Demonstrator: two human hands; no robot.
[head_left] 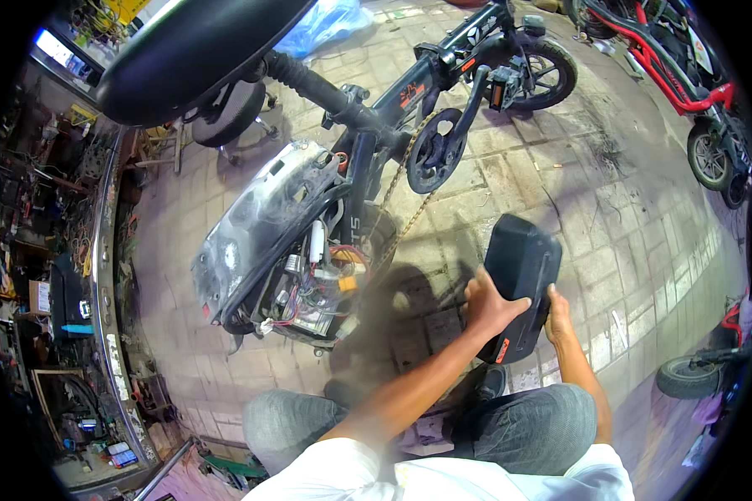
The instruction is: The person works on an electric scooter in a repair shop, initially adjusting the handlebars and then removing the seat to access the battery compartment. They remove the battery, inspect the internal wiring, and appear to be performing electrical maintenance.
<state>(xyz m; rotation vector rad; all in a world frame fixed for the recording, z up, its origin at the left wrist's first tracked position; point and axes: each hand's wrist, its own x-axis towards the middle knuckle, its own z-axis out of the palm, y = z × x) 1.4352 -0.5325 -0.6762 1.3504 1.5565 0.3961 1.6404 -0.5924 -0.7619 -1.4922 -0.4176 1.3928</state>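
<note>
Both of my hands grip a black oblong case (518, 246) with an orange mark at its lower end, held over the paving right of the bike. My left hand (493, 305) holds its left side, thumb across the face; my right hand (557, 313) holds its right edge. A black folding electric bike (363, 125) stands before me, its rear compartment exposed, with colored wires (322, 280), a yellow connector (348, 284) and a scuffed silver cover (259, 209) beside them. The chain (414, 213) hangs down from the chainring (439, 150).
A black wheeled stool (226, 125) and blue plastic (326, 25) lie beyond the seat (184, 54). Cluttered shelving (50, 209) lines the left. A red-framed bike (681, 100) stands at upper right, another vehicle's tire (681, 376) at lower right.
</note>
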